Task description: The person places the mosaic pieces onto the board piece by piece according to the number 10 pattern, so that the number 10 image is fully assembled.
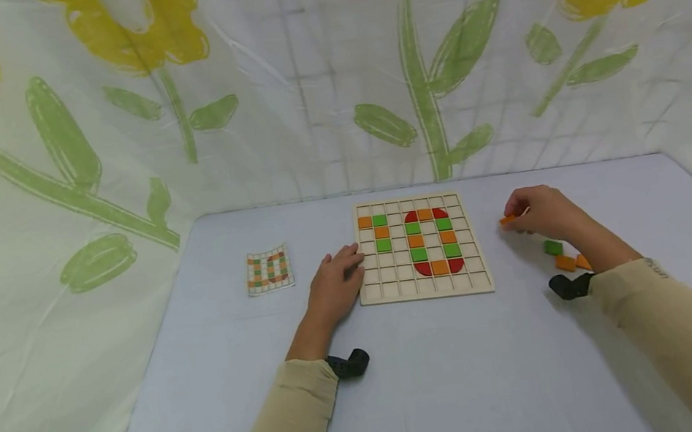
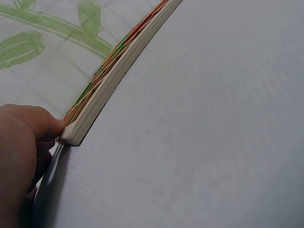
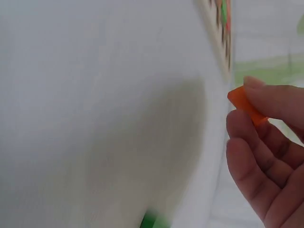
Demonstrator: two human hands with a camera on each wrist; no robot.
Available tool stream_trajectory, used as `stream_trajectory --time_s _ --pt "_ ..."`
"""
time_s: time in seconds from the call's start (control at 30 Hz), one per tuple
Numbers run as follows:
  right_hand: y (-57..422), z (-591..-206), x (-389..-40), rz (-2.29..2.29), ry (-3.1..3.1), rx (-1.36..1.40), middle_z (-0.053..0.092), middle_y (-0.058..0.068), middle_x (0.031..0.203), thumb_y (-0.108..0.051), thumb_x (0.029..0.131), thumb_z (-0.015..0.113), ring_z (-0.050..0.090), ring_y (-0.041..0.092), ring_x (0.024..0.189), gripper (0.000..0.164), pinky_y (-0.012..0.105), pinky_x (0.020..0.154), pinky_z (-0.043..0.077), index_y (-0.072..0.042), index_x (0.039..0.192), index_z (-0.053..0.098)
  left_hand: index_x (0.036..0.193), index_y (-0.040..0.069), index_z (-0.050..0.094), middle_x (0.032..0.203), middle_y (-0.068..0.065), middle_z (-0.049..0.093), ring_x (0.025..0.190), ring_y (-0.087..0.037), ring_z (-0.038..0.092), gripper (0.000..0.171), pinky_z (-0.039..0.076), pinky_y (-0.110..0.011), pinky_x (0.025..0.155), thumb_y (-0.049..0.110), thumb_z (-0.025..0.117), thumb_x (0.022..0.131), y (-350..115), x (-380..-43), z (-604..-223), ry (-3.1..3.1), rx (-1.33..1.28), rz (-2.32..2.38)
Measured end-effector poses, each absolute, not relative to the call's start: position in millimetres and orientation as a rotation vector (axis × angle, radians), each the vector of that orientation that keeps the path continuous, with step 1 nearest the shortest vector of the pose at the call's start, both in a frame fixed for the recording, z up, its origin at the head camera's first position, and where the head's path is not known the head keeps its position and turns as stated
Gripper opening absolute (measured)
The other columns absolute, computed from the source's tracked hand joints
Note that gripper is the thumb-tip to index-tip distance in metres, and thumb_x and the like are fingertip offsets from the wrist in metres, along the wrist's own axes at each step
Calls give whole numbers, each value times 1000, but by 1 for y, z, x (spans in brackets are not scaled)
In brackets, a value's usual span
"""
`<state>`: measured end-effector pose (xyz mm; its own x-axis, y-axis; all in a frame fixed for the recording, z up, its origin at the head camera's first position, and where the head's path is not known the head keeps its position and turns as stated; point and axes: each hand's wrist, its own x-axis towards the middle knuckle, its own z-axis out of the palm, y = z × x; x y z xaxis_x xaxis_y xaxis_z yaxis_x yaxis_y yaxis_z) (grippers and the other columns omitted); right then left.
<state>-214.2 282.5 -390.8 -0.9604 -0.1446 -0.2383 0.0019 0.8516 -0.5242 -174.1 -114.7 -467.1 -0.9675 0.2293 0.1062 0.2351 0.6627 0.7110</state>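
Note:
In the head view a pale wooden grid board [image 1: 407,287] lies flat on the table, with orange, green and red tiles set in its cells. They form a shape like 10. My left hand [image 1: 334,285] rests at the board's left edge, its fingertips touching the rim; in the left wrist view the thumb [image 2: 45,124] lies at a corner. Right of the board, my right hand [image 1: 541,213] pinches an orange tile [image 3: 247,105] between thumb and fingers, raised above the table.
Below the right hand lie a loose green tile [image 1: 553,247] and orange tiles [image 1: 565,263]. A small printed pattern card [image 1: 269,269] lies left of the board. A flower-printed cloth [image 1: 317,102] hangs behind the table.

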Motion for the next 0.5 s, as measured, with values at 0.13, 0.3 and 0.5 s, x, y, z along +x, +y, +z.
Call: stream_trajectory --time_s 0.13,0.3,0.5 --pt "246 -387 -220 -833 2769 -163 66 8 93 -18 85 76 61 24 81 18 31 64 52 -8 94 63 132 13 64 149 2 49 142 -16 40 34 20 -35 125 22 58 100 -115 -174 -467 -2862 -393 -1225" --pt "199 -388 -222 -873 2776 -279 65 7 96 -16 86 75 60 26 90 13 33 73 54 -11 95 67 132 13 64 149 2 49 143 -16 40 34 19 -35 125 22 57 100 -114 -173 -465 -2878 -387 -1229" --pt "150 -394 -223 -890 2716 -392 73 6 104 -19 88 74 65 22 94 16 38 81 58 -12 102 75 131 13 65 149 2 50 142 -17 40 33 19 -35 125 22 58 100 -114 -173 -463 -2874 -385 -1237"
